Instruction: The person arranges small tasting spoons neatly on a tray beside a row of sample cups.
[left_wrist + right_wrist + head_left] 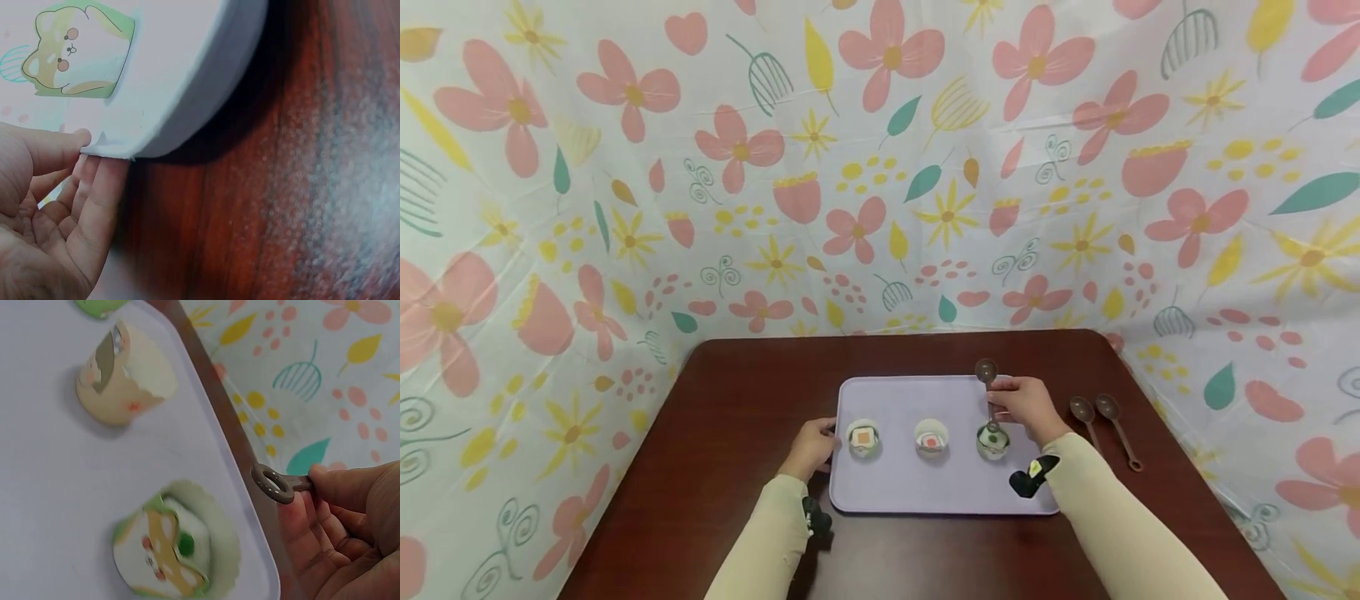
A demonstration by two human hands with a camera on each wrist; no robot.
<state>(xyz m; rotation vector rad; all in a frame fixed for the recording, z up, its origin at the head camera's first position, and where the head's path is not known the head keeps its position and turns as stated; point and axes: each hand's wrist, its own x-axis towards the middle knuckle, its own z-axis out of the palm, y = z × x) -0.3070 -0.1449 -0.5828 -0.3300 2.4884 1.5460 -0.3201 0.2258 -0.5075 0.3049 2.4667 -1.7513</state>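
Head view: white pieces (863,437) in three cups (865,453), left fingers (826,424) closed on tray (887,483), right fingers (1009,397) on spoon (987,372)

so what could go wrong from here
The left hand pinches the tray by its edge, so a sudden tug might slide it and tip the cups standing on it.

The right hand holds a spoon by its handle close to the rightmost cup, so a careless turn could knock that cup over.
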